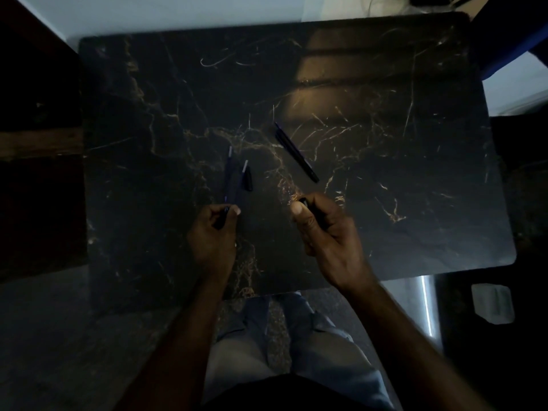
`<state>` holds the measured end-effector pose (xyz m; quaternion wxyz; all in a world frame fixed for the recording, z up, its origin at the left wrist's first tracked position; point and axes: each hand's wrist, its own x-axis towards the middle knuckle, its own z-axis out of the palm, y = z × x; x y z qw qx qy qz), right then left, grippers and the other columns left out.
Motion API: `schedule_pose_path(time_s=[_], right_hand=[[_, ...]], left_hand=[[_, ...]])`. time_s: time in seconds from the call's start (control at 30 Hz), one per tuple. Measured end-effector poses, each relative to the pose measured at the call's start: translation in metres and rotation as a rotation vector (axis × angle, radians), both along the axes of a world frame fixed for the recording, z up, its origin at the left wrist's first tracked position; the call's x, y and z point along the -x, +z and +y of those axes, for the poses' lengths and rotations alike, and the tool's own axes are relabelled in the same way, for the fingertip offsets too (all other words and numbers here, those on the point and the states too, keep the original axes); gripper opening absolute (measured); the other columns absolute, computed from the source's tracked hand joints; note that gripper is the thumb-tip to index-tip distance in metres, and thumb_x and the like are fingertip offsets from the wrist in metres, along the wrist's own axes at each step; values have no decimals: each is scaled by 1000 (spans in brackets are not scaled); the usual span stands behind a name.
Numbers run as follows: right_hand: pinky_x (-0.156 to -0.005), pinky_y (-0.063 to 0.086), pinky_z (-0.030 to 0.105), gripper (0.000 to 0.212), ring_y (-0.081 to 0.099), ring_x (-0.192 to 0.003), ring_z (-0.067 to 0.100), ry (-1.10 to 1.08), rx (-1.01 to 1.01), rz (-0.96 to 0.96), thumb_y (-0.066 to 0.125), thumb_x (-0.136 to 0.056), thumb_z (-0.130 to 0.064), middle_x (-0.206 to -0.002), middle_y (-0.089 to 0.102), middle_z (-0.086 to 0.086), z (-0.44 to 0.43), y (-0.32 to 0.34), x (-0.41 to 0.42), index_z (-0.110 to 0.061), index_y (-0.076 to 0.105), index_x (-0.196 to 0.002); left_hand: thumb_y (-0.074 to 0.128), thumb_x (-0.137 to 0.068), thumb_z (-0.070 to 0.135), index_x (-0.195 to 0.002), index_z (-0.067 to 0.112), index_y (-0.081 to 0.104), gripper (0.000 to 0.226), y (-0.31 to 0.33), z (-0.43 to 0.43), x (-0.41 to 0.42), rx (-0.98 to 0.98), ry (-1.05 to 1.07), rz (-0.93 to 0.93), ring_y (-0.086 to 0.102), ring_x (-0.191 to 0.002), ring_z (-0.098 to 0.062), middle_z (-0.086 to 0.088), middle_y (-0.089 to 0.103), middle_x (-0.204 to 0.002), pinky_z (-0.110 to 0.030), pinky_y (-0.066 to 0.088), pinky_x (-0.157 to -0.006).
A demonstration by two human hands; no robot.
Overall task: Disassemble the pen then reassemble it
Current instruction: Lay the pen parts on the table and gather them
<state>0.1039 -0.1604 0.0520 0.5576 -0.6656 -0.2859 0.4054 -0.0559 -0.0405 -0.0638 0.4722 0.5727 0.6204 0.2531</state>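
Note:
The scene is dim. My left hand (214, 229) pinches a small dark pen part (223, 218) between thumb and fingers, just below a blue refill-like piece (227, 176) lying on the dark marble table (385, 173). Beside that lie a second thin blue piece (241, 180) and a short black cap (248, 178). My right hand (321, 232) is closed around a black pen barrel (307, 207), whose end pokes out above the thumb. Further back at centre lies a whole black and blue pen (296, 152), pointing diagonally.
The table's front edge runs just past my wrists, with my legs in jeans (296, 336) below it. Dark furniture (38, 143) stands at the left. A blue object (510, 40) sits beyond the back right corner, and a pale box (492, 304) lies on the floor at right.

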Motion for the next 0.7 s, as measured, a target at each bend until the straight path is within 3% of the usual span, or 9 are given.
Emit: schedule_pose_path(time_s=[0.1,0.27,0.37,0.43,0.5,0.53,0.57,0.7], right_hand=[[-58,39,29,39,43,-61,12,-10,0,7,56,-109,-31,-71,42,15,0,0,0,1,56,-88],[-59,39,23,38,42,-61,9,-9,-10,25,56,-110,-26,-72,41,17,-1,-1,0,6,55,-89],[-58,39,26,41,43,-61,10,-5,-23,20,55,-108,-31,-71,42,16,-2,1,0,5,56,-89],[-58,39,28,39,43,-60,11,0,-15,15,56,-109,-30,-71,42,14,-2,0,1,4,55,-88],[-59,39,27,38,43,-61,11,5,-13,12,56,-110,-27,-71,42,10,-2,-1,2,4,55,-87],[-59,39,27,39,43,-61,10,10,-11,5,56,-109,-29,-71,42,8,-1,-1,3,3,55,-87],[-59,39,27,39,43,-61,9,18,-9,-4,56,-109,-29,-71,42,6,-1,-1,3,3,55,-87],[-59,40,25,31,44,-62,6,35,-15,-28,56,-110,-22,-72,44,-2,-1,2,4,0,56,-88]], left_hand=[[71,-89,58,-98,28,74,32,-4,-1,4,-21,-54,38,77,-75,-28,4,81,-89,-56,64,-67],[63,-98,56,-100,37,72,21,2,-4,7,-95,-136,113,73,-67,-19,7,77,-83,-49,64,-63],[54,-106,48,-105,29,72,26,12,0,5,-70,-132,4,67,-66,-15,1,77,-92,-39,57,-59],[49,-107,40,-109,21,70,29,17,14,-5,-42,-81,-46,63,-73,-15,-3,72,-96,-36,52,-64],[56,-107,28,-112,17,70,19,21,36,-17,-37,-79,65,60,-79,-4,-2,70,-101,-19,52,-73],[63,-104,25,-112,16,71,15,22,48,-22,-38,-112,174,59,-80,0,0,70,-102,-8,47,-70],[69,-101,28,-109,17,73,14,21,58,-27,-47,-166,282,60,-80,-1,3,71,-100,-5,43,-64],[76,-94,41,-95,19,80,23,14,80,-31,-162,-415,552,70,-78,-12,1,80,-90,-20,43,-66]])
